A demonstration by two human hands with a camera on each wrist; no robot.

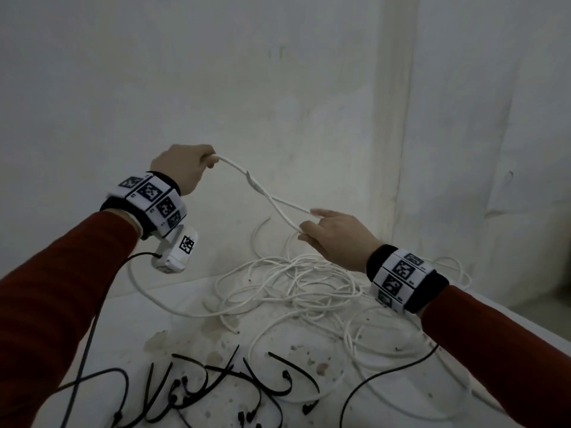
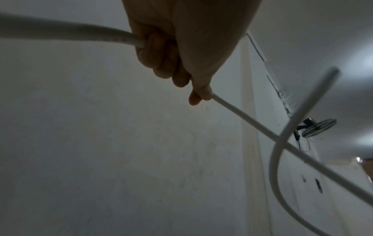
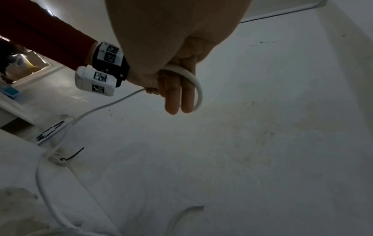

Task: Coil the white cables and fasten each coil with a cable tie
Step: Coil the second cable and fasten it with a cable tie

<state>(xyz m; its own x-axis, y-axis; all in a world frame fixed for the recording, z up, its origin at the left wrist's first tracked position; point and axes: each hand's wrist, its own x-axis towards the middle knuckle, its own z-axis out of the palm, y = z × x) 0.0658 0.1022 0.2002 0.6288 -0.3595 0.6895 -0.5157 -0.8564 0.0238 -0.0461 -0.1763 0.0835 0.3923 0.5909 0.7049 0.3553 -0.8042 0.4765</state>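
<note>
White cable [image 1: 234,166] clenched in curled left hand [image 1: 182,168], looped round right hand [image 1: 336,239] fingers, thumb apparently pinching. Risks slipping off, or snagging in tangle [image 1: 309,282] below, under hard pull.

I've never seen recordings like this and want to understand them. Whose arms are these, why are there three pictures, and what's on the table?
There is no machine here: a person works with bare hands. The big picture comes from a camera worn on the head, looking down at both arms. The other two come from small cameras strapped to the wrists, each looking along its hand; the white box under the left wrist is probably one. The patterned bands sit on both wrists. The left hand grips a white cable. The right hand holds its far loop, hooked round the fingers. On the table lie a tangle of white cables and, nearer, loose black cable ties.
</note>
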